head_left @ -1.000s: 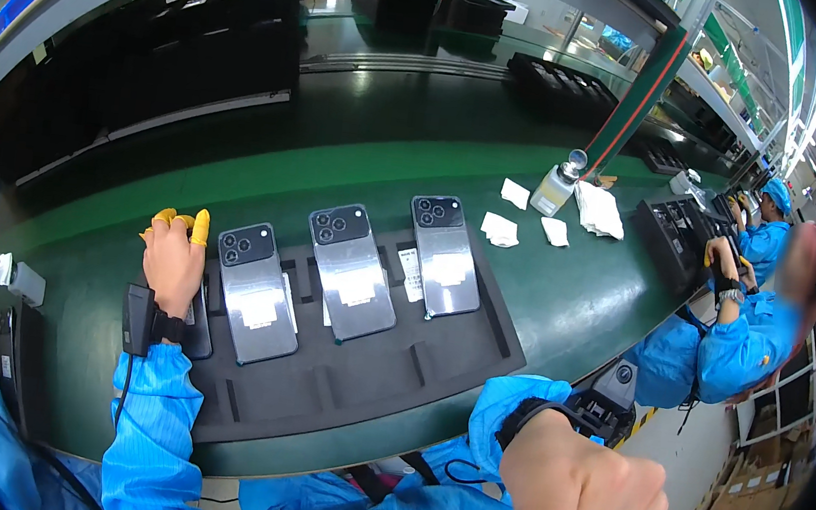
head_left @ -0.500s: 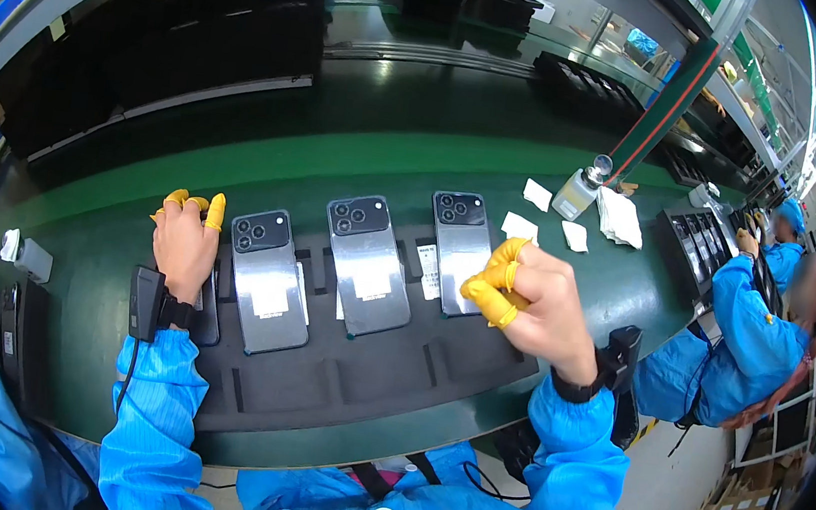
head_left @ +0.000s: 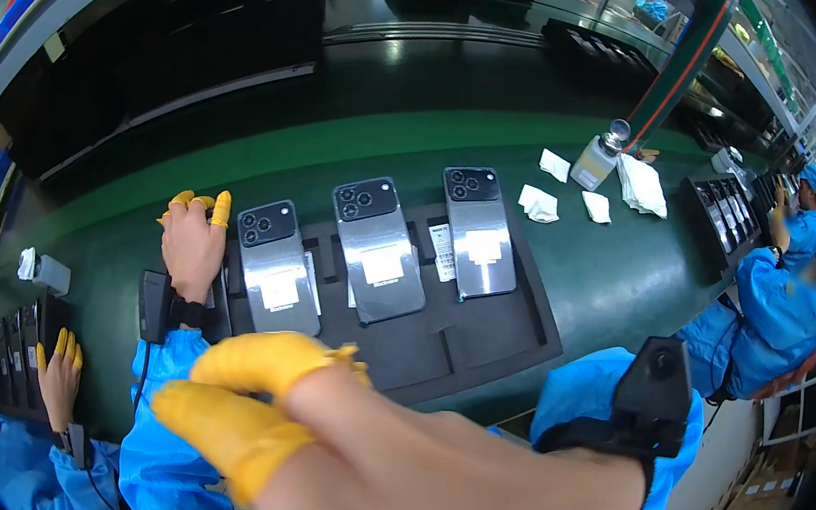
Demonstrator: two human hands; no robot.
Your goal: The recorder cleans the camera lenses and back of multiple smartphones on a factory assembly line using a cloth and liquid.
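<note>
Green and long, the surface [head_left: 617, 279] runs like a factory line from lower left to upper right, with dark racks of black trays behind it and a green post rising at the far side. On it lies a black foam tray [head_left: 479, 339] with shallow cut-outs, and three phones [head_left: 377, 249] lie in it face down side by side, silvery backs up, each with a dark camera block at the top and a white sticker in the middle. The left hand [head_left: 192, 249] rests flat and relaxed at the tray's left edge, touching the leftmost phone's side, yellow finger covers on its fingertips and a black strap at the wrist; it grasps nothing. The right hand [head_left: 375, 453] fills the lower foreground very close to the camera, yellow-covered thumb and finger pinched together; I cannot tell whether anything is between them. Farther right stand a small clear bottle [head_left: 597, 160] and four white wipes [head_left: 539, 203] near it. Another person in blue [head_left: 774, 307] works at the right, and a third person's hand [head_left: 60, 379] shows at lower left.
</note>
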